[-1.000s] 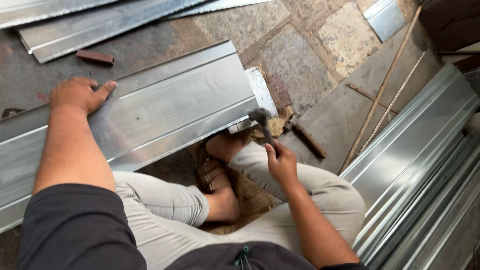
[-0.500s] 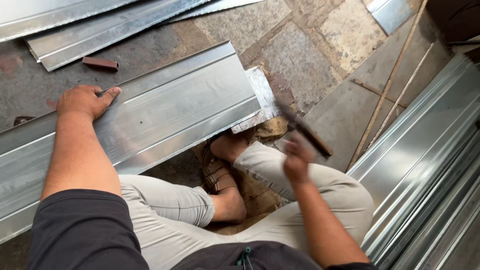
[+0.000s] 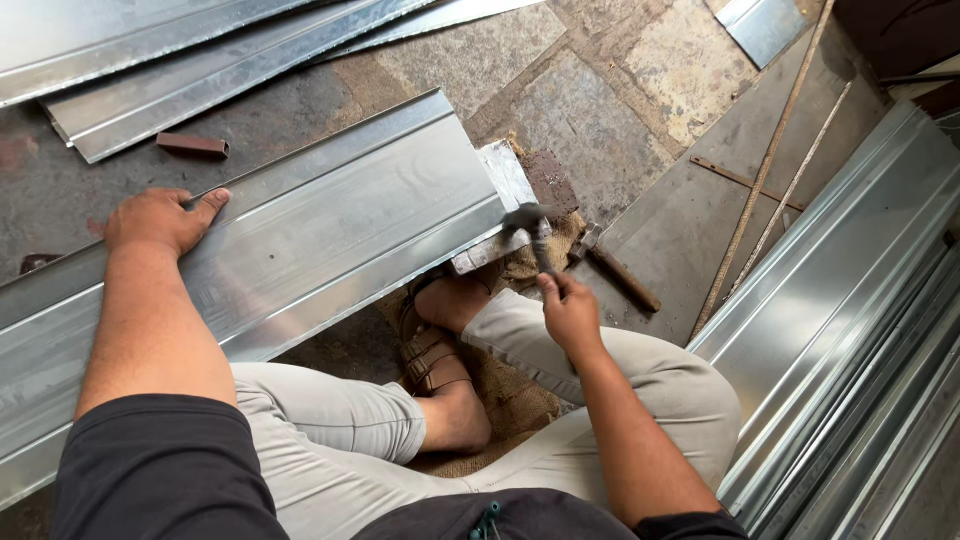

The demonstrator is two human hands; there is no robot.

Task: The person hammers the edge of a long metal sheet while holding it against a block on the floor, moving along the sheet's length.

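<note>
Right hand [image 3: 570, 312] grip closed round hammer [image 3: 535, 232]; left hand [image 3: 160, 218] flat, open on metal sheet [image 3: 330, 230].

A shiny ribbed metal sheet [image 3: 300, 240] lies flat under the left hand [image 3: 160, 220] — a hammer [image 3: 535, 235] in the right hand [image 3: 570, 310] touches its end.

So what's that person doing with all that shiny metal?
A person sits cross-legged on a stone floor, working on a long folded metal sheet that lies across in front of them. The left hand presses flat on the sheet to steady it. The right hand grips a hammer, whose head is down at the sheet's near corner, where the sheet rests on a metal block. More shiny sheets are stacked at the right, and another hammer lies on the floor nearby.
</note>
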